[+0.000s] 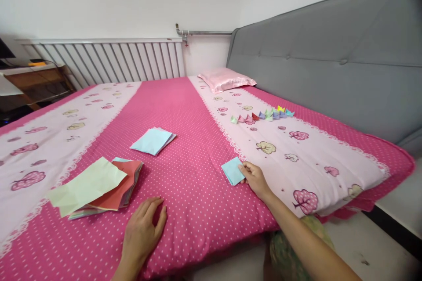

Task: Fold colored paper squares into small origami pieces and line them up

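Observation:
My right hand (255, 178) pinches the right edge of a small folded square of light blue paper (231, 171), just over the pink dotted bedspread (194, 114). Resting flat on the bedspread near its front edge is my left hand (144, 227), fingers stretched out and holding nothing. Beyond that hand, to the left, lies a loose stack of coloured paper sheets (89, 184), pale green and red on top. A neater pile of square papers (153, 140), light blue uppermost, sits farther back.
A row of small folded paper pieces (263, 115) in several colours stands on the right of the bed. Behind it are a pink pillow (226, 80) and a grey padded headboard (329, 48). A white radiator (112, 61) runs along the wall, beside a wooden desk (36, 81).

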Available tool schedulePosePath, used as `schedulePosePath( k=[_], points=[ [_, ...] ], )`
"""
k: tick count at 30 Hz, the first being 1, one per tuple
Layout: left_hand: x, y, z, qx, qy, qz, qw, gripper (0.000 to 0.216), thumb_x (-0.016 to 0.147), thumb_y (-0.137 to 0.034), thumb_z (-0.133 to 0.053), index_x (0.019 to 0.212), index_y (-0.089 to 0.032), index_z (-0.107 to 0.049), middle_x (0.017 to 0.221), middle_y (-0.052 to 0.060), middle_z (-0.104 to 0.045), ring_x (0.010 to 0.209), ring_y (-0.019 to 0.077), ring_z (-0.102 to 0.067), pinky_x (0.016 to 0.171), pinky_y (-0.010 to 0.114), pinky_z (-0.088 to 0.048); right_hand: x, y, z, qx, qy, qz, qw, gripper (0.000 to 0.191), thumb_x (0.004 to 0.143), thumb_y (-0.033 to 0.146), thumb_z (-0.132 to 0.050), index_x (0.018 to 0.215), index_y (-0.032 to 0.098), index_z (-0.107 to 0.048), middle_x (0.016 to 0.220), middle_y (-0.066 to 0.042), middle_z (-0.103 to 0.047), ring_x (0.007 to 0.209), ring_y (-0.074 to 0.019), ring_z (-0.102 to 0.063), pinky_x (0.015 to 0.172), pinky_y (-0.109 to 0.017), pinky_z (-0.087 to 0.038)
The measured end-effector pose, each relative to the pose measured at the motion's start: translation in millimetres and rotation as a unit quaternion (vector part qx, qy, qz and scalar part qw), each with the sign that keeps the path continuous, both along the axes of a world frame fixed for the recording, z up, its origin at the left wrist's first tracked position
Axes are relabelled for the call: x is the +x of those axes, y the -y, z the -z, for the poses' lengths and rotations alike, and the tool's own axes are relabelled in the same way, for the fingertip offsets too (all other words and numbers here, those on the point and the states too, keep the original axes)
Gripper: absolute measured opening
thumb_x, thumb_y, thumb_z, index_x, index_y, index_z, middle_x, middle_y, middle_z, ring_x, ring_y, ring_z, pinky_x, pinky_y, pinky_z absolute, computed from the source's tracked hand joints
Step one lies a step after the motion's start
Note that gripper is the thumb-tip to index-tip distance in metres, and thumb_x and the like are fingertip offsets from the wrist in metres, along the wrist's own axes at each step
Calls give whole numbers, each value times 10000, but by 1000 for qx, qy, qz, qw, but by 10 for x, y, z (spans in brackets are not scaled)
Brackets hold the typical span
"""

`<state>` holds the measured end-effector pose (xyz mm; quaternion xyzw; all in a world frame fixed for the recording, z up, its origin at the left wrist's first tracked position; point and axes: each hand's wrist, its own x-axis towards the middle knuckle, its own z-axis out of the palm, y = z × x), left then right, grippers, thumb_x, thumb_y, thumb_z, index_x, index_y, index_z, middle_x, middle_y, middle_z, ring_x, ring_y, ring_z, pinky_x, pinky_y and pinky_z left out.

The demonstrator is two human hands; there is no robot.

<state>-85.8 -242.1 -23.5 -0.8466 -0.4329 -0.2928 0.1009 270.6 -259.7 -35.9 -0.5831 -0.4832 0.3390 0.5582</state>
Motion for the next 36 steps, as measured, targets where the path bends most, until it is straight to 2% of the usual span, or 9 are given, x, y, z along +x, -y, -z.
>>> schedulePosePath(
  k=[6, 14, 21, 27, 36],
  points=[
    [25, 3, -27, -19, -7, -11, 1000, 187, 807, -292, -511, 956, -187, -556, 926, 62, -634, 868, 198, -597, 789, 330, -476, 10, 18, -24, 2, 7, -4, 1000, 306, 811, 467, -492, 687, 187, -502, 455, 58, -472, 402, -105, -464, 461, -224, -357],
    [38, 18, 14, 18, 16, -7, 1000, 153, 797, -244, -515, 931, -180, -556, 901, 68, -639, 856, 200, -600, 805, 340, -472, 13, 66, -28, 12, 50, 1, 999, 319, 805, 468, -491, 641, 196, -469, 412, 73, -410, 362, -98, -411, 434, -222, -321],
    [61, 40, 38, 26, 34, -13, 999, 152, 787, -238, -516, 917, -177, -565, 892, 66, -649, 853, 199, -604, 805, 339, -480, 3, 57, -10, 17, 109, 18, 994, 350, 787, 497, -485, 616, 192, -476, 442, 58, -409, 406, -108, -398, 446, -232, -317],
    [62, 74, 51, 17, 48, -18, 999, 171, 784, -252, -511, 925, -176, -569, 912, 83, -652, 877, 212, -602, 816, 358, -483, 0, 42, 19, 26, 172, 37, 984, 372, 783, 511, -471, 605, 185, -486, 537, 23, -479, 526, -136, -443, 508, -241, -336],
    [94, 68, 77, -2, 69, -21, 997, 164, 773, -249, -518, 898, -171, -592, 901, 87, -653, 860, 217, -603, 809, 358, -486, 19, 73, 39, 2, 246, 82, 966, 409, 798, 533, -422, 580, 190, -466, 500, 27, -444, 495, -132, -413, 491, -244, -296]
  ],
)
